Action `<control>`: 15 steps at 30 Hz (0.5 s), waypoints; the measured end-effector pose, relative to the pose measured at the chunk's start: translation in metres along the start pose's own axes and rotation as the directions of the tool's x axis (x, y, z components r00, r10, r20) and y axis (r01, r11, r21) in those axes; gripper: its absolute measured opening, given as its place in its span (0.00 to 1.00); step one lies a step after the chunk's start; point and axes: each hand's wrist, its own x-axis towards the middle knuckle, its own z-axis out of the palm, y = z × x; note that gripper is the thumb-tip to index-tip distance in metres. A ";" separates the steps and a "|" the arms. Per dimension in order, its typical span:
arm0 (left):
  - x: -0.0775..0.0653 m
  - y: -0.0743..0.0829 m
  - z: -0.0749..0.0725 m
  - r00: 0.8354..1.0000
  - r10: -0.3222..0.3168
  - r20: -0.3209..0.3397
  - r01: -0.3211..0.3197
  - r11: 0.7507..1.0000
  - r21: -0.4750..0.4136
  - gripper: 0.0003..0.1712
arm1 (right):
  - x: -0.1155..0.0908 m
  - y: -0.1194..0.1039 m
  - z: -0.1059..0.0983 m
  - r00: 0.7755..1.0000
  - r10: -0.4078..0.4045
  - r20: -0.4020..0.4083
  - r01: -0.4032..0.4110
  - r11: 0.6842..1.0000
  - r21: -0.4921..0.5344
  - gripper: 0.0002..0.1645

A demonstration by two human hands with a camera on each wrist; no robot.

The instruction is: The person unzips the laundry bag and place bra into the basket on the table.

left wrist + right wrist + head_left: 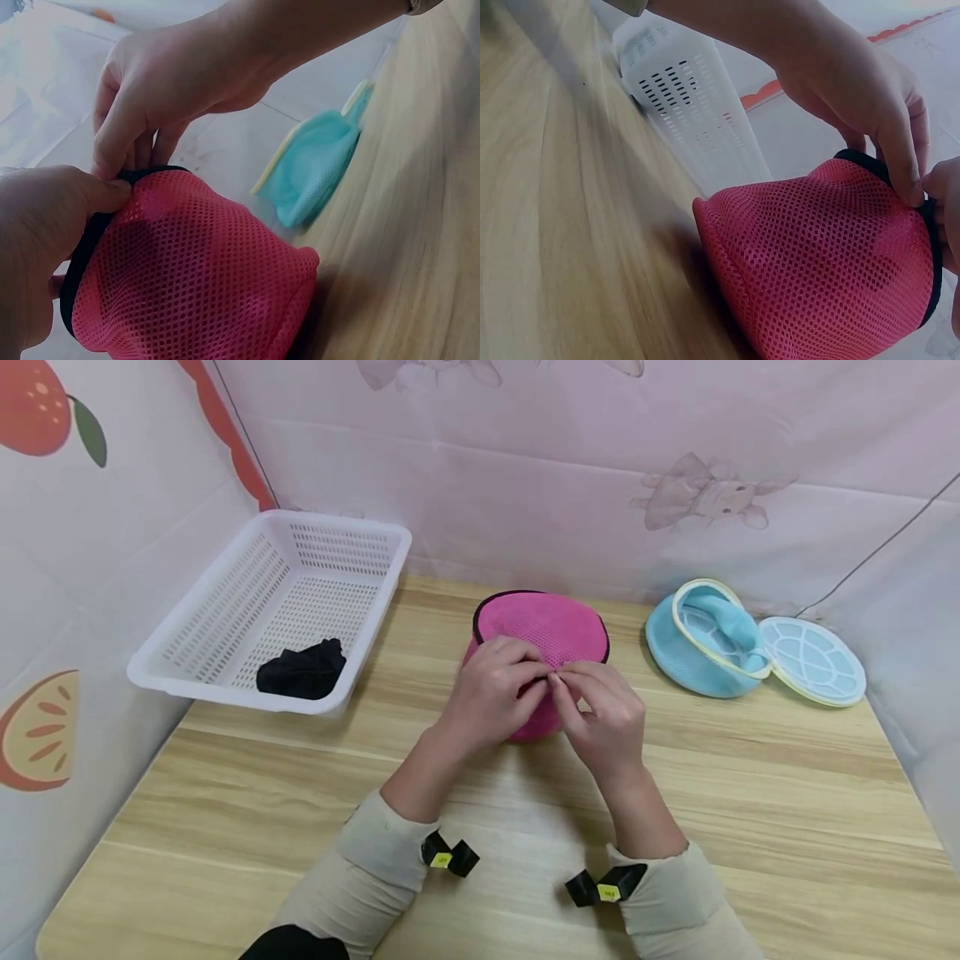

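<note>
A pink mesh laundry bag with black trim stands on the table in front of me. My left hand and right hand meet at its near edge, fingertips almost touching. Each pinches the black trim between thumb and fingers, as both wrist views show. From the right wrist view, the bag's mesh side bulges out below the hands. Whatever small part lies right between the fingertips is hidden by them.
At the left, a white plastic basket holds a crumpled black cloth. Toward the back right, a light blue mesh bag with pale yellow trim lies with its round lid folded out. A fabric-covered wall closes the back.
</note>
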 end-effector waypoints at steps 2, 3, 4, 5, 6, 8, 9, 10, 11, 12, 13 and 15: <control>0.000 0.001 0.001 1.000 0.001 0.005 -0.001 1.000 -0.004 0.06 | 0.000 -0.001 0.000 1.000 0.001 0.004 -0.001 1.000 0.005 0.08; 0.001 0.001 0.000 1.000 0.000 0.005 0.000 1.000 -0.008 0.06 | 0.000 -0.001 0.000 1.000 0.003 0.005 -0.003 1.000 0.005 0.08; 0.001 0.001 0.000 1.000 -0.001 0.003 0.002 1.000 -0.013 0.06 | 0.000 -0.001 -0.001 1.000 0.005 0.002 -0.005 1.000 0.007 0.08; 0.001 0.000 0.000 1.000 -0.004 0.000 0.004 1.000 -0.019 0.06 | 0.001 -0.001 -0.001 1.000 0.007 0.000 -0.007 1.000 0.008 0.08; 0.001 0.000 -0.001 1.000 -0.006 -0.003 0.006 1.000 -0.025 0.06 | 0.001 0.000 -0.001 1.000 0.008 -0.002 -0.008 1.000 0.008 0.09; 0.001 -0.002 -0.002 1.000 -0.009 -0.010 0.008 0.999 -0.039 0.05 | 0.002 0.000 -0.002 1.000 0.007 -0.006 -0.007 1.000 0.008 0.09; 0.001 -0.003 -0.002 1.000 -0.011 -0.013 0.010 0.999 -0.046 0.05 | 0.002 0.001 -0.002 1.000 0.005 -0.007 -0.005 1.000 0.009 0.09; 0.001 -0.004 -0.002 1.000 -0.013 -0.016 0.012 0.999 -0.051 0.05 | 0.002 0.001 -0.002 1.000 0.004 -0.009 -0.004 1.000 0.009 0.09; 0.001 -0.004 -0.002 1.000 -0.015 -0.018 0.014 0.998 -0.057 0.05 | 0.002 0.002 -0.002 1.000 0.003 -0.011 -0.003 1.000 0.011 0.09; 0.001 -0.005 -0.003 1.000 -0.017 -0.019 0.016 0.998 -0.061 0.05 | 0.002 0.002 -0.003 1.000 0.003 -0.013 -0.003 1.000 0.013 0.09; 0.001 -0.006 -0.003 1.000 -0.020 -0.021 0.019 0.998 -0.066 0.05 | 0.002 0.003 -0.003 1.000 0.002 -0.014 -0.002 1.000 0.013 0.09; 0.000 -0.007 -0.003 0.999 -0.025 -0.023 0.023 0.997 -0.071 0.05 | 0.002 0.004 -0.003 1.000 0.004 -0.018 -0.004 1.000 0.015 0.08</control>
